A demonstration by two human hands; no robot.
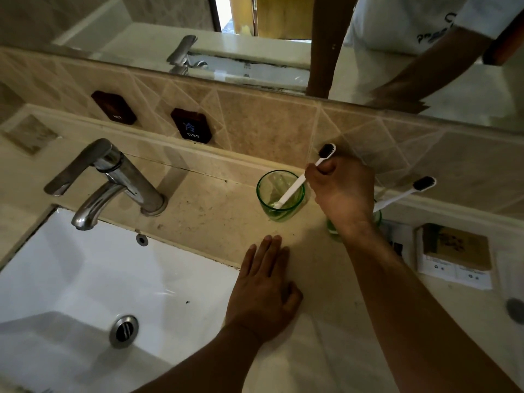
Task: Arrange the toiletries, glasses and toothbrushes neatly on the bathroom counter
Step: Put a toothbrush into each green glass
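Note:
A green glass point(280, 195) stands on the beige counter point(215, 205) right of the tap. A white toothbrush with dark bristles point(295, 188) leans in it, handle end at the bottom. My right hand point(344, 191) pinches this toothbrush just below its head. A second white toothbrush point(408, 192) leans in another green glass point(331, 226), mostly hidden behind my right wrist. My left hand point(263, 290) lies flat on the counter by the sink rim, fingers together, holding nothing.
A white sink point(85, 279) with a chrome tap point(113, 180) fills the left. Small boxed toiletries point(453, 251) lie at the right beside a round grey object point(516, 310). HOT and COLD labels point(192, 126) sit on the tiled backsplash under the mirror point(255, 32).

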